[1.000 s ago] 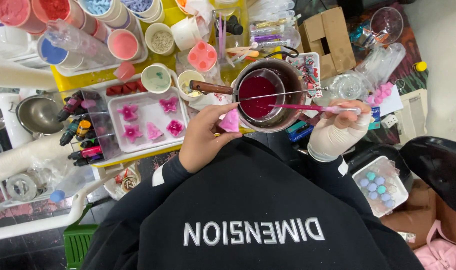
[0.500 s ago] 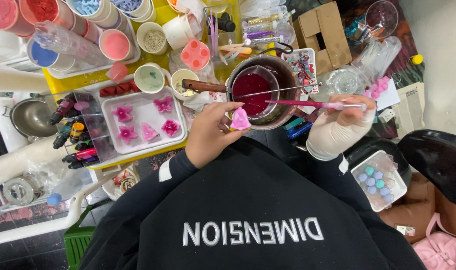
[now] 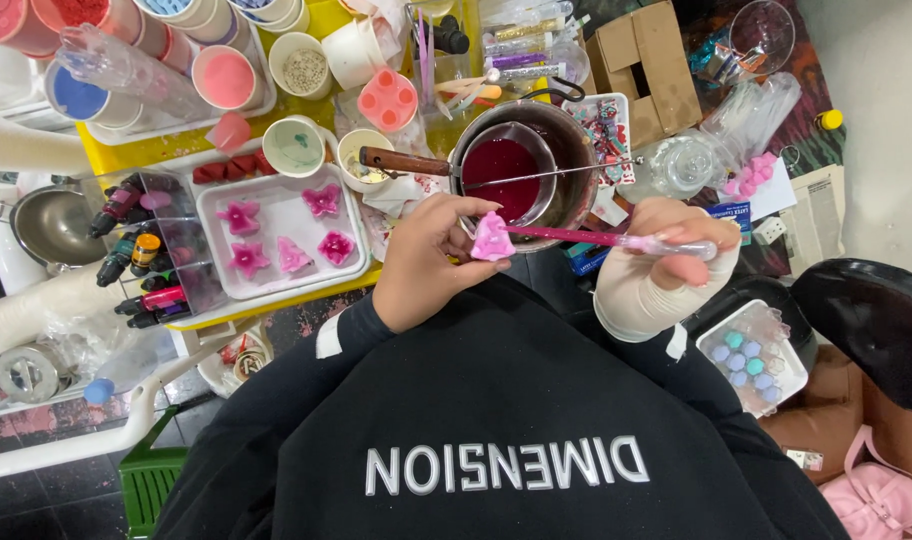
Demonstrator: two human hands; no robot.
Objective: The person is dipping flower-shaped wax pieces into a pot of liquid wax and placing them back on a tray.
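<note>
At frame centre, the left hand (image 3: 426, 265) pinches a small pink moulded wax shape (image 3: 492, 238). The right hand (image 3: 676, 250) grips a long pink-filled clear plastic pipette (image 3: 596, 238), tip touching the shape, below a metal pot of dark red liquid (image 3: 501, 165).

- A white tray (image 3: 211, 205) holds pink flower-shaped pieces (image 3: 243, 216).
- Small dye bottles (image 3: 136, 255) lie in a clear box.
- A cardboard box (image 3: 644, 60) sits at the far side.
- A clear box of pastel balls (image 3: 741, 355) rests near a black chair (image 3: 876, 325).
- A pink bag (image 3: 881, 500) lies on the floor.
</note>
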